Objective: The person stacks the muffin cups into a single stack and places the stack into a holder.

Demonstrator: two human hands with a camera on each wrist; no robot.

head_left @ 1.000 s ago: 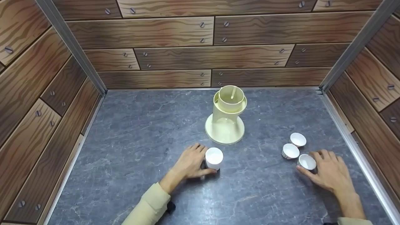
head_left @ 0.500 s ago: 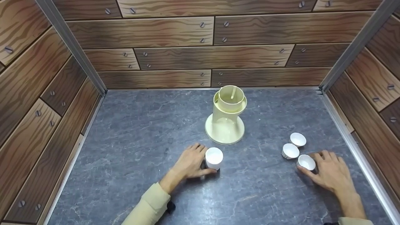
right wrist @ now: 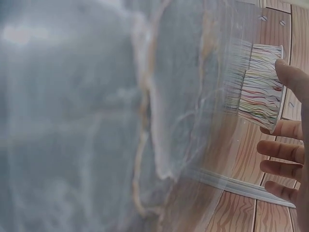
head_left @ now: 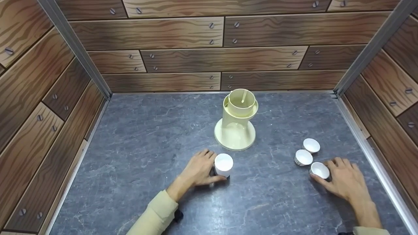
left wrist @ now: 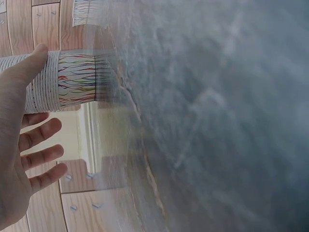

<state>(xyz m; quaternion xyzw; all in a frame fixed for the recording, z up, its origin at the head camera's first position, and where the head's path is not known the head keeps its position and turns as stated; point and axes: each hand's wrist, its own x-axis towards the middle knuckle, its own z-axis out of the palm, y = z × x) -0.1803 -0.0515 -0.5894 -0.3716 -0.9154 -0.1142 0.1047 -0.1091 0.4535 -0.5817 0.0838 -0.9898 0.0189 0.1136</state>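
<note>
one white stack of nested cups (head_left: 224, 164) stands upright on the grey marbled table (head_left: 147, 130), in front of and slightly left of the single pale yellow stand (head_left: 237, 121), taken here as landmark. the left hand (head_left: 199, 168) holds this stack at its left side between thumb and forefinger, with the other three fingers spaced apart. three loose cups stand upright to the stand's right and nearer the person: far cup (head_left: 311, 145), middle cup (head_left: 303, 157) and near cup (head_left: 320, 170), set close together; whether they touch is unclear. the right hand (head_left: 344, 178) holds the near cup, thumb and forefinger at opposite sides, remaining fingers loosely spread. containers: the stack's top and each loose cup show a white interior; the stand's upper ring encloses one inner cylinder (head_left: 240, 112), with a slim pale strip (head_left: 244, 96) against its inside wall. the left wrist view alone reveals the stack's many ribbed rims, too closely packed to count, above one wall patterned with coloured wavy lines; the right wrist view shows similar lines on the loose cups. plank-patterned panels (head_left: 183, 60) rise behind the stand and at both sides.
</note>
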